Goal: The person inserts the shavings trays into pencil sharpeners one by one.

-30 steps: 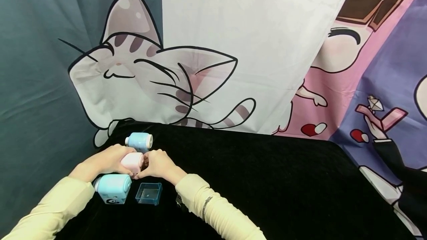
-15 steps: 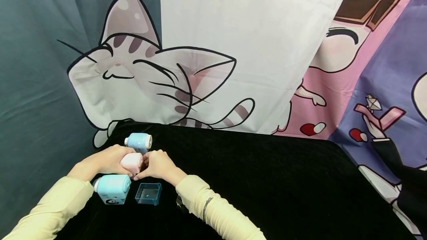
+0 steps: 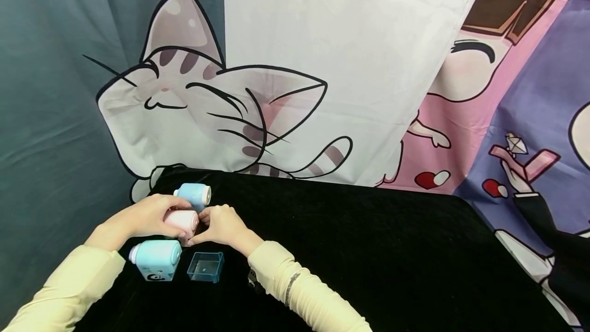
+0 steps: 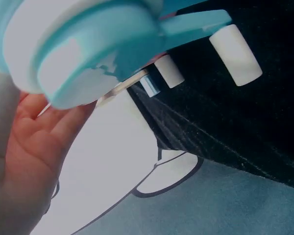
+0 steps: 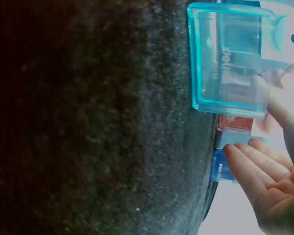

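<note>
**Pink unit gripped between both hands; left grip shifted upward**

Nearest the body: clear tray [image 3: 205,266], blue-tinted, open side up, lying just below the right hand [image 3: 224,226], not touched. Same tray fills the right wrist view [image 5: 232,58], close to the curled fingertips [image 5: 250,161]. Just left of the tray: blue unit [image 3: 155,260], white cap toward the left, small printed mark on its front, resting under the left hand [image 3: 146,217] and apart from it.

Between the hands: pink unit [image 3: 182,221], lying on its side on the black cloth [image 3: 369,250]. Left hand wrapped over its top and left end, fingers curled round it. Right hand pinching at its right end, thumb and fingertips closed on the lower corner. Exact part being pinched not resolvable.

Beyond the hands: second blue unit [image 3: 193,194], on its side, just above the left fingers; contact there cannot be told. Behind: cartoon cat backdrop [image 3: 207,101].

Change against the frames a second and half a second ago: left hand now higher on the pink unit, fingers reaching further over toward the far blue unit. Right hand slightly raised, pinch unchanged. Pink unit, tray and both blue units essentially in place. Judgement: grip adjustment only, work on the pink unit's right end under way, nothing separated yet.
</note>
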Motion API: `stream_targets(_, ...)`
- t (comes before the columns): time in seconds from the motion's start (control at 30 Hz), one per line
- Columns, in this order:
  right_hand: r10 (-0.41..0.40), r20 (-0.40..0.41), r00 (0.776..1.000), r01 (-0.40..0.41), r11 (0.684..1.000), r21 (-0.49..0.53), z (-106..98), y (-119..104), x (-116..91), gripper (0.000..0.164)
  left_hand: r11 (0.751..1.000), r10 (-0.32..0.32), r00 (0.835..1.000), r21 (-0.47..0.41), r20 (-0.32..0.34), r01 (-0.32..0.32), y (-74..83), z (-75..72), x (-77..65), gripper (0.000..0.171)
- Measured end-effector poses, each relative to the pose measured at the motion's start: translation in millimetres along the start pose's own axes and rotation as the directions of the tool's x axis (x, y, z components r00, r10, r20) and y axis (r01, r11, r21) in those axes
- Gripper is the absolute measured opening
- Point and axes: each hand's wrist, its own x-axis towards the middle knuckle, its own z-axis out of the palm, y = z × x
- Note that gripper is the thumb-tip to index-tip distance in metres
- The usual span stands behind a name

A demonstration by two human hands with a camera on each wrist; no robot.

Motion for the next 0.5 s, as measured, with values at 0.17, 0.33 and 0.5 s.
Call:
stream_targets(0.17,0.000,-0.015,1.000,0.000,1.000,-0.009,-6.1,0.1,-2.7,0.053,1.000,-0.003,0.999,0.011,-0.047,0.003,3.6,-3.4,-0.9,0.063)
stream_targets(0.33,-0.005,-0.025,1.000,0.005,1.000,-0.013,-11.6,-0.2,-6.8,0.053,0.999,-0.003,0.995,0.046,-0.096,0.007,8.3,-8.7,-5.9,0.061)
stream_targets(0.5,-0.003,-0.035,0.999,0.003,1.000,0.011,-15.2,2.7,-10.9,0.053,0.996,-0.027,0.988,0.078,-0.155,0.039,12.7,-17.1,-14.7,0.065)
